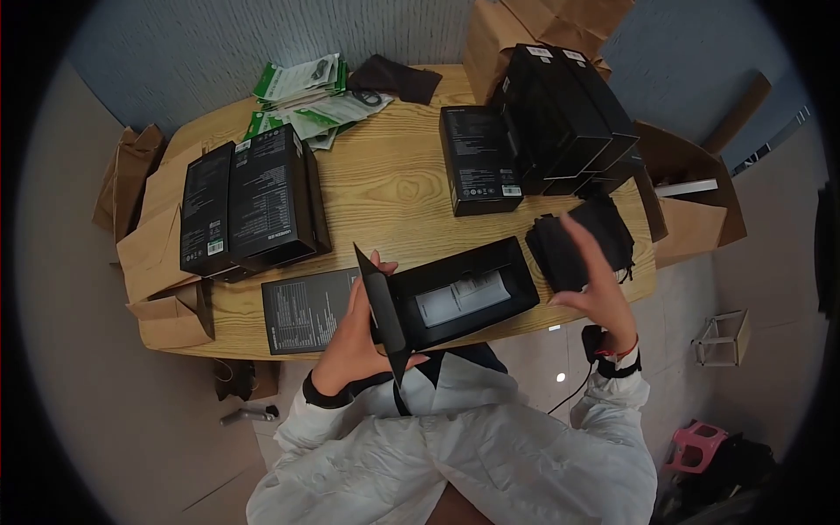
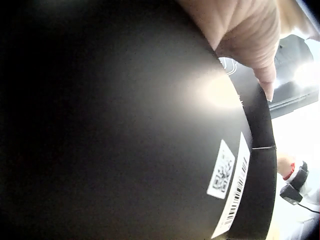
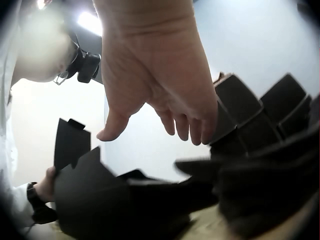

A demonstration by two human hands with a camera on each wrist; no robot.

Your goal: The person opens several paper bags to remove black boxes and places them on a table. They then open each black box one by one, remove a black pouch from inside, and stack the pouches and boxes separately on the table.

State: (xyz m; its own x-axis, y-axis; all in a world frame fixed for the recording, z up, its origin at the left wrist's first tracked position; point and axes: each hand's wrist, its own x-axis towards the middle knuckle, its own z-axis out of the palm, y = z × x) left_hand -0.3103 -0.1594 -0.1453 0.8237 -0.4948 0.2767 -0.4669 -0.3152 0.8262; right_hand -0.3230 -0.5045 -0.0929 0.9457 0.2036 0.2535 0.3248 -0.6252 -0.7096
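In the head view my left hand (image 1: 346, 343) holds the raised end flap of an open black box (image 1: 522, 273) at the table's near edge. A white printed packet (image 1: 468, 299) lies inside the box. The left wrist view shows the box's dark panel (image 2: 125, 125) up close, with a QR label (image 2: 221, 172) and a barcode strip, and part of my hand along its top. My right hand (image 1: 605, 296) is held over the near side of a stack of black drawstring pouches (image 1: 612, 245), holding nothing. Its fingers and thumb are spread in the right wrist view.
A flat black box (image 1: 297, 306) lies left of the open one. Closed black boxes stand at left (image 1: 262, 197) and back right (image 1: 560, 105). Green and white packets (image 1: 302, 87) and a dark cloth (image 1: 398, 79) lie at the back. Brown paper bags (image 1: 162, 236) flank the table.
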